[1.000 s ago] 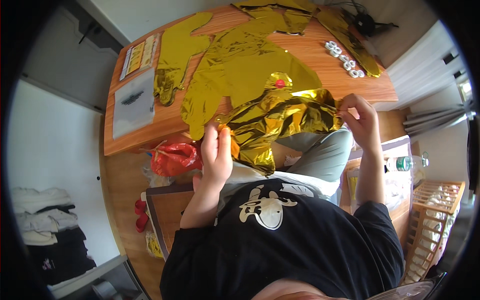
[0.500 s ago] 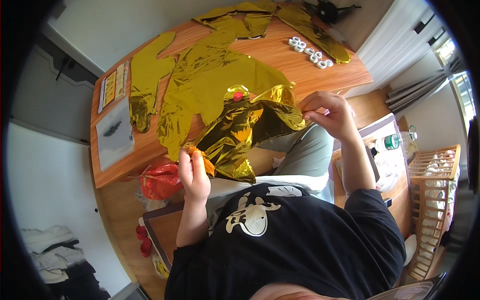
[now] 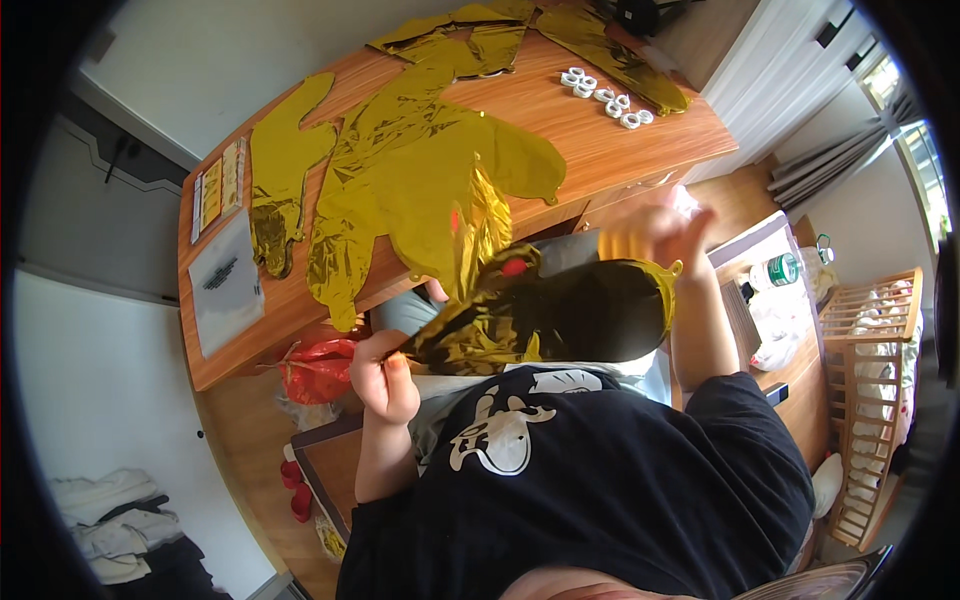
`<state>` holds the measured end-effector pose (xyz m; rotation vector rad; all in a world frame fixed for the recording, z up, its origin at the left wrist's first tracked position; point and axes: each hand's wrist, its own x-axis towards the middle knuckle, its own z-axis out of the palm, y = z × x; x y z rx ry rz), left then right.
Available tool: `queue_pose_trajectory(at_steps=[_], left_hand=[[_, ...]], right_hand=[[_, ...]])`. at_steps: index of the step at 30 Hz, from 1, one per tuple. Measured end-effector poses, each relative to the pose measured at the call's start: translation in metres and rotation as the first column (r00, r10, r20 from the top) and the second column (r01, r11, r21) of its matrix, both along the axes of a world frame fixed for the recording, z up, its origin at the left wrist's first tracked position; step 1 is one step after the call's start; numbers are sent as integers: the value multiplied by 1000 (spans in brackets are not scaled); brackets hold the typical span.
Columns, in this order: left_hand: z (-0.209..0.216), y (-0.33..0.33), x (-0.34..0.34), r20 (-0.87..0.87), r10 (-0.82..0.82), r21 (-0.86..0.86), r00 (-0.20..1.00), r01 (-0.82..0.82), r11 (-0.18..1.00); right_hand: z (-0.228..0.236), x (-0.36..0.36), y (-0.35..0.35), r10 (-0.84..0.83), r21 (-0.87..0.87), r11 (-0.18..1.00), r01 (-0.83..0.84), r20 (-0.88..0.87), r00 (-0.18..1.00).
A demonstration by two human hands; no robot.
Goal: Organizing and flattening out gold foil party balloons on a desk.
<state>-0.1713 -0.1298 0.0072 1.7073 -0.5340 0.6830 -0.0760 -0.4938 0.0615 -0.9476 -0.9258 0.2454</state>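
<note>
A gold foil piece (image 3: 590, 312) is pinched at one end by the left grip (image 3: 383, 382) and stretched rightward from it, while the blurred right grip's finger spread (image 3: 655, 236) cannot be told.

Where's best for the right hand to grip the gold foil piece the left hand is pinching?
Probably the small tab on the held foil piece, coming from the right: it sticks out past the rounded right end, opposite the left hand's pinch. The foil looks thin, so a light pinch should suit.
</note>
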Motion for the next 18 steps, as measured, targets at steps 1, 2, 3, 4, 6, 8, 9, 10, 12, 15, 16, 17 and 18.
queue_pose_trajectory(at_steps=[1, 2, 3, 4, 6, 8, 9, 10, 12, 15, 16, 17, 18], left_hand=[[2, 2, -3, 12, -109, 17, 994, 109, 994], [3, 1, -7, 4, -148, -6, 989, 148, 989], [4, 0, -7, 5, -149, -7, 989, 149, 989], [4, -2, -7, 38, -214, -5, 976, 215, 977], [3, -5, -5, 115, -260, 21, 959, 259, 966], [10, -2, -1, 120, -308, 83, 944, 299, 950], [14, -1, 0, 122, -358, 144, 926, 340, 929], [11, -1, 0, 122, -359, 145, 925, 341, 929], [3, 1, -4, 162, -253, 68, 954, 245, 967], [-11, 4, -9, 134, -200, -84, 971, 212, 974], [-14, 5, -9, 135, -201, -84, 970, 214, 973], [-12, 2, -10, 115, -166, -143, 980, 181, 973], [-11, 0, -10, 92, -131, -200, 987, 148, 969]], right_hand=[[-5, 4, 3, -3, 1, 1000, 3, -2, 1000], [-13, 10, 6, -193, -233, 957, 175, -56, 980], [-21, 15, 11, -388, -462, 828, 318, -62, 920], [-29, 16, 25, -389, -479, 820, 313, -66, 919], [-31, 14, 59, -390, -493, 814, 308, -70, 918], [-23, 11, 82, -353, -262, 921, 287, -251, 902], [-24, 15, 82, -353, -261, 921, 288, -251, 901], [-26, 23, 80, -246, -238, 956, 174, -320, 915], [-34, 37, 78, -81, -152, 988, 9, -472, 878], [-35, 43, 73, -35, -105, 994, -21, -505, 862], [-33, 40, 72, -76, -67, 997, 47, -539, 839], [-35, 40, 71, -78, -67, 997, 49, -539, 838], [-38, 40, 68, -96, -43, 995, 87, -538, 837]])
